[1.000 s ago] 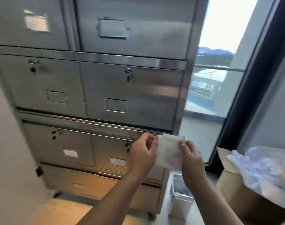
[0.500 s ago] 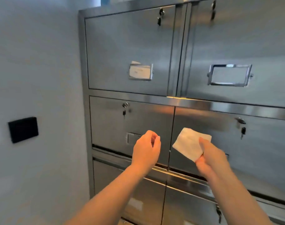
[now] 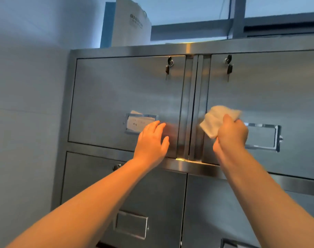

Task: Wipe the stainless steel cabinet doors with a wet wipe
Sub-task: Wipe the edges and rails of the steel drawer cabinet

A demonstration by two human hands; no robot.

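Observation:
The stainless steel cabinet fills the view, with a top left door point(image 3: 116, 93) and a top right door point(image 3: 270, 97) side by side. My right hand point(image 3: 230, 134) grips a folded white wet wipe point(image 3: 216, 119) and holds it up near the left edge of the top right door. My left hand point(image 3: 151, 142) has its fingers straight, palm toward the lower right part of the top left door, beside a label holder point(image 3: 141, 123) with a paper card in it.
Keys hang from the locks point(image 3: 169, 66) at the top of both upper doors. An empty metal label frame point(image 3: 265, 137) sits on the right door. A white and blue board point(image 3: 127, 25) stands on the cabinet top. A pale wall point(image 3: 27, 104) is on the left.
The view has tilted up from the lower doors to the top row. Both hands have risen; the right hand brought the wipe up to the top right door, and the left hand opened toward the left door.

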